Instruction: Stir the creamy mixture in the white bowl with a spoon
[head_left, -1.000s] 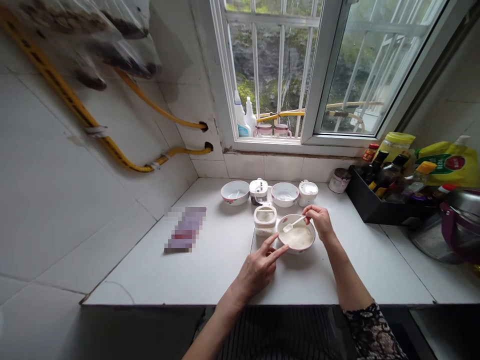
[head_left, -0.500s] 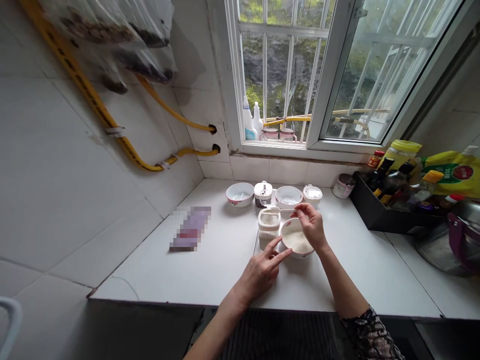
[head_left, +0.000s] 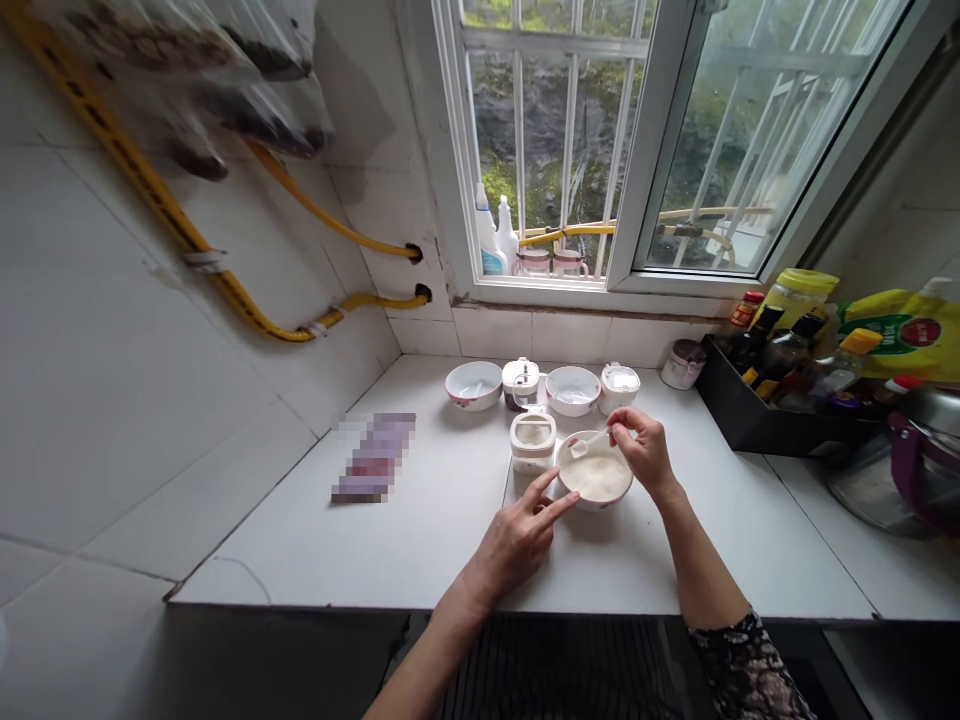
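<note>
Patterned white bowl (head_left: 600, 506) sits on the white tiled counter (head_left: 420, 560), straight ahead of the person, holding something pale; whether powder or liquid, I cannot tell. Taking the bowl as the dial's centre, the right hand (head_left: 640, 450) is at two o'clock, its thumb and fingers closed in a narrow pinch on a small white spoon (head_left: 579, 450). The grip is at the handle's end, seemingly so the scoop can angle in over the rim toward ten o'clock with the knuckles clear of the contents. The left hand (head_left: 521, 535) grasps nothing: two spread fingertips touch the bowl at nine and about eight o'clock, probably bracing it against sliding. A seasoning jar (head_left: 533, 455) stands just beside, toward ten o'clock, presumably for easy reach. A second bowl (head_left: 573, 405) stands behind, near eleven o'clock.
</note>
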